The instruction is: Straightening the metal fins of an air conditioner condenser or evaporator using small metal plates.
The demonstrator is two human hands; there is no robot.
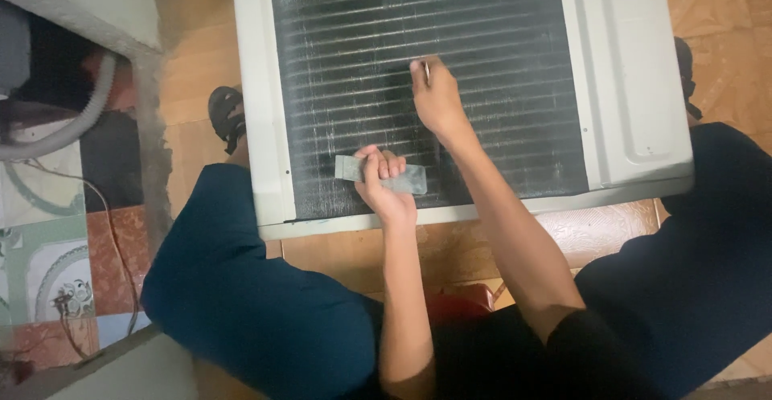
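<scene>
While the person sat on the floor with knees spread, a white air-conditioner unit [623, 78] lay between the legs, its dark finned coil [362, 38] facing up. At the centre of the view the left hand [384, 187] was closed around a flat, pale rectangular strip [406, 179], thumb and fingers wrapped over its middle, holding it against the lower part of the coil close to the unit's near white edge. Just toward 1 o'clock from that hand, the right hand [438, 98] rested on the fins, its fingers pinched narrowly on a small thin tool [427, 71] whose tip touched the coil; what kind of tool it was could not be told. Both forearms ran down toward 6 o'clock, above a bit of red cloth [458, 302] between the dark blue trouser legs [241, 303]. A sandalled foot [225, 118] showed at 9 o'clock of the unit. Farther toward 9 o'clock a grey corrugated hose [76, 123] curved over patterned floor tiles [48, 271], well apart from both hands
</scene>
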